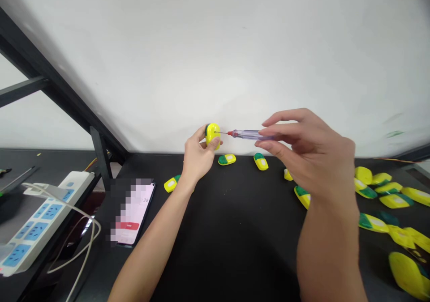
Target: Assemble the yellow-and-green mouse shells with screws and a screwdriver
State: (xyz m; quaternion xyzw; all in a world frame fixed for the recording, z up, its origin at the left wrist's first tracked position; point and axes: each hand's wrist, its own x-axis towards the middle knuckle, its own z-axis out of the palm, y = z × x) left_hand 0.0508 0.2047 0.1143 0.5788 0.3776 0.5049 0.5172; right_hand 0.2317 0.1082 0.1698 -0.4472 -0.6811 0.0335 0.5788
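My left hand (pixel 199 154) grips a small yellow plastic device with a green end (pixel 213 134), held up off the table with its yellow face turned to the right. In my right hand (pixel 302 145) is a screwdriver (pixel 247 134) with a clear purple handle and a red collar. Its thin shaft points left, and the tip meets the device's yellow face at a small dark spot. Thumb and fingers pinch the far end of the handle. Below the hands, similar yellow-and-green devices (pixel 227 159) lie on the black table.
Many more yellow-and-green devices (pixel 396 200) are heaped at the table's right. A phone (pixel 134 212) lies at left, beside a white power strip (pixel 43 223) with a looping cable. A black metal frame (pixel 101 154) rises there. A white wall (pixel 215 60) stands behind the black table (pixel 235 248).
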